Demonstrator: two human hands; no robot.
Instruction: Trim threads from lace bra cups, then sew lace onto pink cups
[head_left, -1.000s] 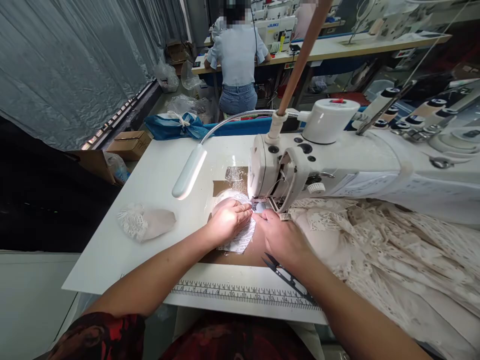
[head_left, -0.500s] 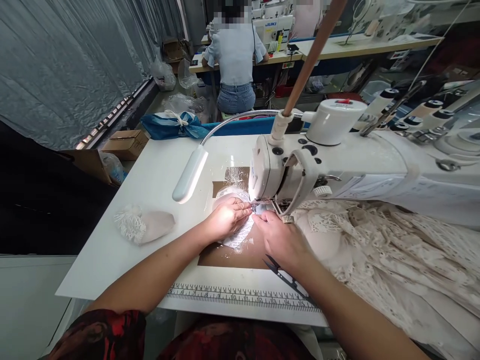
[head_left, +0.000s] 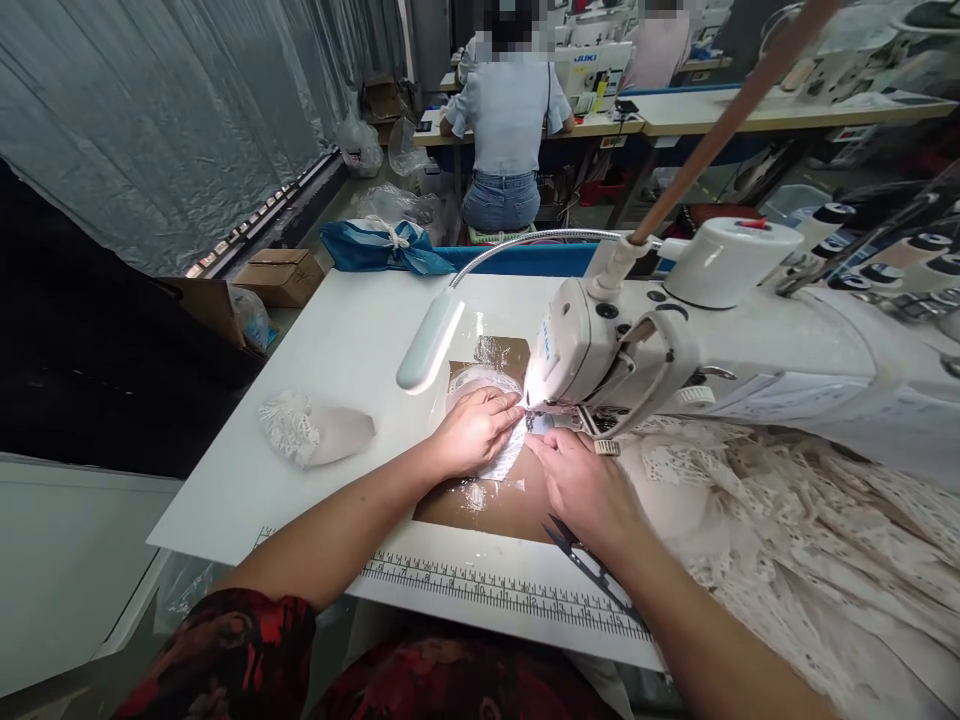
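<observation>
A round piece of white lace fabric (head_left: pixel 504 462) lies under the sewing machine's needle area (head_left: pixel 529 412). My left hand (head_left: pixel 474 432) rests on it, fingers close together and tips beside the presser foot; its thumb is hidden. Just right of the foot, my right hand (head_left: pixel 589 488) has its thumb and forefinger at the lace's edge, the other fingers curled under. What lies between the right fingertips is mostly covered. Black thread snips (head_left: pixel 589 568) lie on the table below the right hand, partly behind the wrist.
A beige lace-trimmed piece (head_left: pixel 319 432) lies on the left of the white table (head_left: pixel 225 500). Beige lace garments (head_left: pixel 810 510) heap up on the right. A lamp (head_left: pixel 430 345) hangs over the table, and a ruler strip (head_left: pixel 495 592) runs along its front. Ahead sits a person (head_left: pixel 501 120).
The whole view has shifted, so the table and machine appear farther right. Both hands stay by the presser foot, and the lace has turned or shifted slightly beneath them.
</observation>
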